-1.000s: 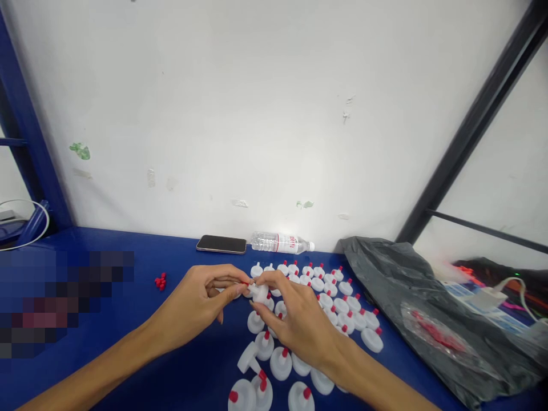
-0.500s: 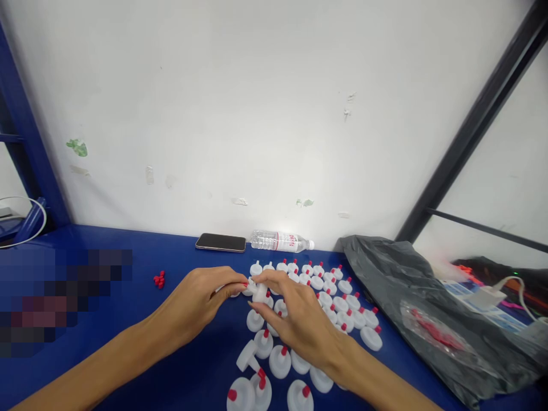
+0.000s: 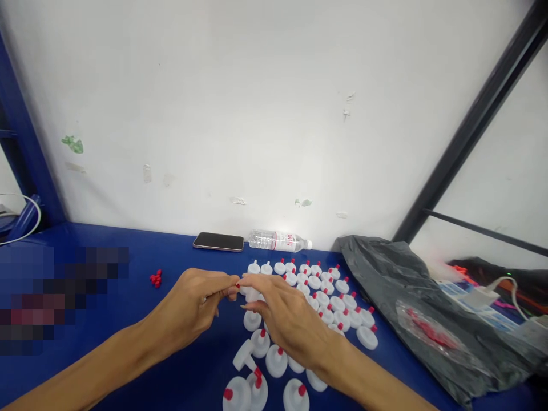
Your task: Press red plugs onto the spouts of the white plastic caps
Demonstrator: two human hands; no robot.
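My left hand [image 3: 197, 302] is closed in a pinch on a small red cap [image 3: 238, 285], of which only a sliver shows. My right hand [image 3: 287, 317] grips a white plastic nozzle lid [image 3: 253, 295], largely covered by the fingers. The fingertips of both hands meet, with the red cap at the lid's spout end; whether it sits on the spout is hidden. Around and under my right hand stand many white nozzle lids [image 3: 276, 362], most with red caps on their spouts. Two at the back [image 3: 266, 268] have bare spouts. One lid [image 3: 244, 355] lies on its side.
A small pile of red caps [image 3: 156, 278] lies on the blue table [image 3: 115, 240] at left. Against the wall are a phone [image 3: 218, 241] and a plastic bottle [image 3: 279, 241]. At right lies a dark plastic bag [image 3: 385, 274] with a clear packet of red pieces [image 3: 430, 328].
My hands have drawn together, bringing the red cap against the spout end of the white lid. The lid has turned and is more covered by my right fingers. The view has shifted slightly.
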